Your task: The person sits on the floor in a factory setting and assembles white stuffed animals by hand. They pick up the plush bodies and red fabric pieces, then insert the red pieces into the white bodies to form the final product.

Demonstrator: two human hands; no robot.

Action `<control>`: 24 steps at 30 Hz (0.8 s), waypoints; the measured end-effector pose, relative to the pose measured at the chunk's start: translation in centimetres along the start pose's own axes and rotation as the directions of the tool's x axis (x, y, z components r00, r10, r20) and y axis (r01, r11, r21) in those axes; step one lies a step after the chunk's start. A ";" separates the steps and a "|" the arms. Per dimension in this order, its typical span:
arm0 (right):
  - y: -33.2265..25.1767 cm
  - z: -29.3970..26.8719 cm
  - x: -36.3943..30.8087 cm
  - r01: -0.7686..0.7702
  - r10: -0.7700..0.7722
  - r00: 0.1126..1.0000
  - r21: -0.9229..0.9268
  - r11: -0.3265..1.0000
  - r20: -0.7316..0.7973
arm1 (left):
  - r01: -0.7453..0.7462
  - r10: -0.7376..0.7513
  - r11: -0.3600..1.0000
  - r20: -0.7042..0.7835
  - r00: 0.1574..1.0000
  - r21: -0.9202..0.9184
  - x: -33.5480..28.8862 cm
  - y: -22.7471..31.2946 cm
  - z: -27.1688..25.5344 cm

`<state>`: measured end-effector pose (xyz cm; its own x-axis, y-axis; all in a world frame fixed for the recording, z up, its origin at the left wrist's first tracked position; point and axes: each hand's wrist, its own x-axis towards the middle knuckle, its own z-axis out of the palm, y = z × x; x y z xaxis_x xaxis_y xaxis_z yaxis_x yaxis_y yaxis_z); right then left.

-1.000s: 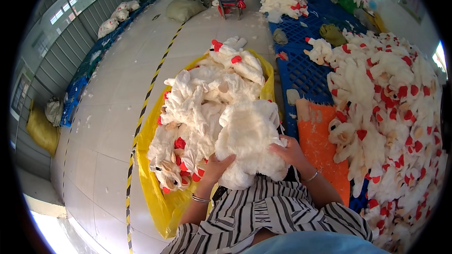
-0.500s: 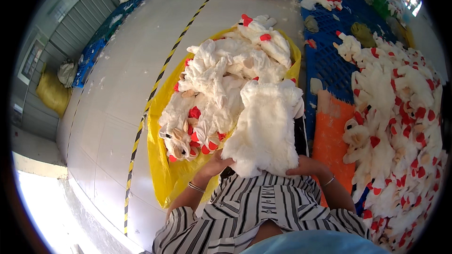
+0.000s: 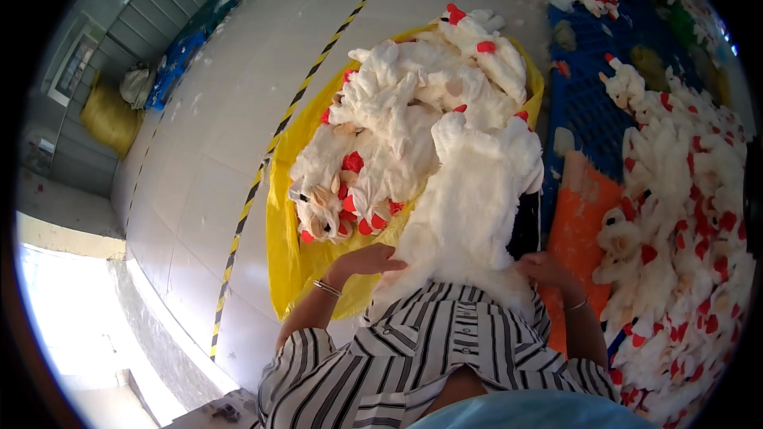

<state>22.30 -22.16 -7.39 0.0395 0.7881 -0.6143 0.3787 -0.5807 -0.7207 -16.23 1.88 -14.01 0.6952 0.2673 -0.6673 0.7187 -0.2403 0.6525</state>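
Observation:
A white furry plush toy skin [image 3: 461, 191], flat and unstuffed, lies across my lap with its lower end against my striped shirt. At its left edge, my left hand [image 3: 371, 260] pinches the fur between thumb and fingers. My right hand [image 3: 544, 268] is closed at the opposite lower edge, its fingertips partly hidden by the fur. Just beyond it, a heap of similar white plush skins [image 3: 389, 103] with red parts rests on a yellow plastic sheet or sack [image 3: 286, 278].
To the right, a large pile of white and red plush skins [image 3: 675, 214] spreads beside an orange woven sack [image 3: 584, 214] and blue slatted pallets [image 3: 588, 103]. Black-and-yellow tape [image 3: 258, 179] runs along the grey floor at left. A yellow sack [image 3: 111, 117] stands by the wall.
The plush skin has come closer to my body, its lower end now over my shirt. Both hands have shifted up along its sides, and the whole view has swung slightly left.

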 end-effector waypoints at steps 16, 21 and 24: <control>-14.7 2.0 1.3 0.322 -0.356 0.893 0.161 0.933 0.274 | -0.576 0.207 0.547 -0.569 0.796 -0.607 8.8 8.9 -4.4; -11.7 -10.4 -0.8 0.454 -0.270 0.855 0.389 0.801 -0.442 | -0.320 -0.083 0.588 -0.449 0.890 -0.742 10.6 2.1 -5.2; -10.4 -22.4 -8.8 0.755 -0.137 0.538 0.404 0.517 -0.831 | -0.206 -0.279 0.565 -0.420 0.863 -0.799 9.0 -5.8 -4.6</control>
<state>38.68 -18.49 12.71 0.7382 0.6737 0.0352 -0.1479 0.2126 -0.9659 -14.23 10.02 -22.17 0.3937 0.6899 -0.6075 0.2517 0.5547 0.7931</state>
